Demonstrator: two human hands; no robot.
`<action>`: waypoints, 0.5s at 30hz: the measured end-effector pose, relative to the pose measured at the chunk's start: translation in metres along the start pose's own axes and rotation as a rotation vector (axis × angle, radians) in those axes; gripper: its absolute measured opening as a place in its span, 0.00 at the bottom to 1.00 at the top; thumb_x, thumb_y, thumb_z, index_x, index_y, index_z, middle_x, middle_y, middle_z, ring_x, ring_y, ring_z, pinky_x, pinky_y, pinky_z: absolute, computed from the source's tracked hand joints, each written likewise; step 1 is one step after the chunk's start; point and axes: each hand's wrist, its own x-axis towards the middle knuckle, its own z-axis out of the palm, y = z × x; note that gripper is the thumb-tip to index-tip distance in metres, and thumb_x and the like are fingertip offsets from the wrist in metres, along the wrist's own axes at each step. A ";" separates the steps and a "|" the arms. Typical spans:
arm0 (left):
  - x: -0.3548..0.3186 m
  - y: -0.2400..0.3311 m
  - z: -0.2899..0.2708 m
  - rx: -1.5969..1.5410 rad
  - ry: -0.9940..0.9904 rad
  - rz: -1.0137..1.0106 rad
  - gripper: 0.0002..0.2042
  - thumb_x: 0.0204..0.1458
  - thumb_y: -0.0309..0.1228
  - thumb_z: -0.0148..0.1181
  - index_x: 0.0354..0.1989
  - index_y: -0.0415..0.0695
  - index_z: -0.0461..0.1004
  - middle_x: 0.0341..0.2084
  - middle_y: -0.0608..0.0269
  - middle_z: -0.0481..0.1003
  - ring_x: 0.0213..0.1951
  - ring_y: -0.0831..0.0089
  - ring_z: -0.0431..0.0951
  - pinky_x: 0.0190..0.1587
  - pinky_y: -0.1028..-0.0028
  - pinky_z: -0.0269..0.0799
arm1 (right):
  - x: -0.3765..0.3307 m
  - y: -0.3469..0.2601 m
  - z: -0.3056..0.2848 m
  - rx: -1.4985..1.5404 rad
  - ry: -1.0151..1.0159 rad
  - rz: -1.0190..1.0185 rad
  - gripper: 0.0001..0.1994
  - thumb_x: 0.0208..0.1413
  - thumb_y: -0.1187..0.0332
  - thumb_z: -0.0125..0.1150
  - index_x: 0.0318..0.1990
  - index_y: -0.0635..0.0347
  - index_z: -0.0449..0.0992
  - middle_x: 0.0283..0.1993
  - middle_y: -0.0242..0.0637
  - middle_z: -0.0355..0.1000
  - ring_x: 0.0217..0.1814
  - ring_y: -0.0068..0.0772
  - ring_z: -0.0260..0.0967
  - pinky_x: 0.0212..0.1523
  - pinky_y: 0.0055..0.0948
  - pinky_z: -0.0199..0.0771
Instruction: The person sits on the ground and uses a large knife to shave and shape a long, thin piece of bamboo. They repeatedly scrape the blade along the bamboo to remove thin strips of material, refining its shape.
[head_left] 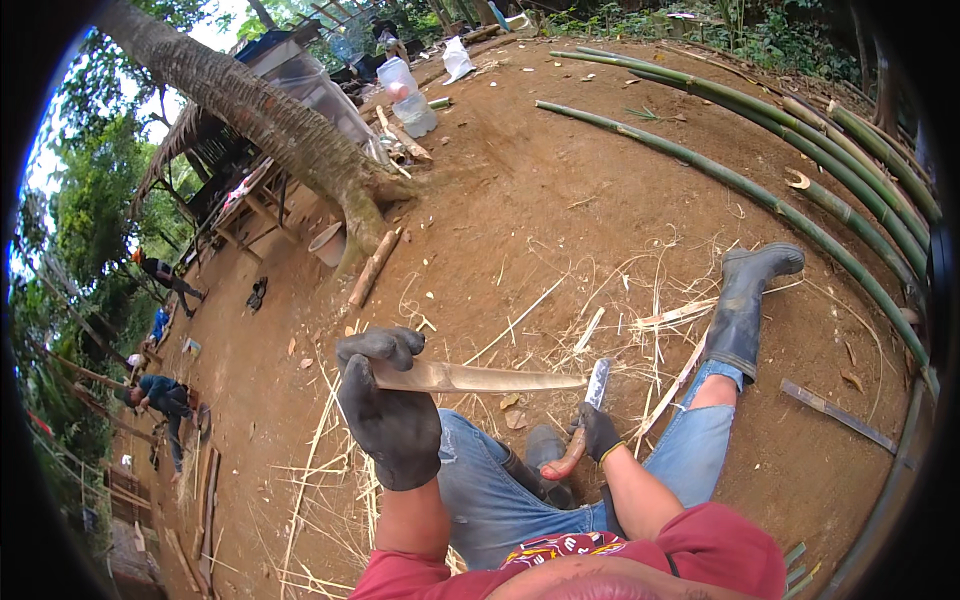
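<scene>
My left hand point(388, 410), in a dark glove, is closed around one end of a flat bamboo strip point(480, 378). The strip points to the right, level above my knees. My right hand point(595, 432), also gloved, grips the reddish handle of a knife point(592, 400). Its grey blade points up and away, just under the strip's far tip. I sit on bare earth in blue jeans, with my leg in a dark rubber boot point(745, 305) stretched out ahead.
Bamboo shavings point(650, 320) litter the ground around my legs. Long green bamboo poles point(800, 150) lie at the right. A palm trunk point(280, 125) leans at the upper left, with a plastic jug point(408, 95) nearby. Two other people point(165, 400) work at the far left.
</scene>
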 end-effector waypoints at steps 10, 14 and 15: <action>-0.008 -0.006 0.018 -0.102 -0.013 0.086 0.11 0.58 0.42 0.47 0.31 0.48 0.65 0.22 0.66 0.58 0.31 0.67 0.61 0.45 0.64 0.59 | 0.004 0.009 -0.003 -0.025 0.012 -0.016 0.17 0.59 0.55 0.57 0.40 0.63 0.70 0.32 0.42 0.72 0.29 0.40 0.72 0.32 0.39 0.75; -0.010 -0.002 0.017 -0.069 -0.022 0.107 0.11 0.57 0.41 0.47 0.31 0.47 0.65 0.22 0.65 0.59 0.31 0.67 0.61 0.45 0.64 0.59 | 0.000 0.005 0.001 -0.075 0.059 -0.013 0.18 0.59 0.55 0.57 0.41 0.64 0.71 0.32 0.43 0.72 0.29 0.40 0.73 0.32 0.38 0.75; -0.011 -0.001 0.014 -0.077 -0.025 0.105 0.11 0.57 0.41 0.47 0.31 0.47 0.65 0.22 0.65 0.59 0.31 0.67 0.61 0.45 0.64 0.59 | -0.001 0.004 0.004 -0.100 0.078 -0.013 0.18 0.59 0.55 0.57 0.41 0.65 0.71 0.32 0.44 0.72 0.29 0.40 0.73 0.32 0.38 0.75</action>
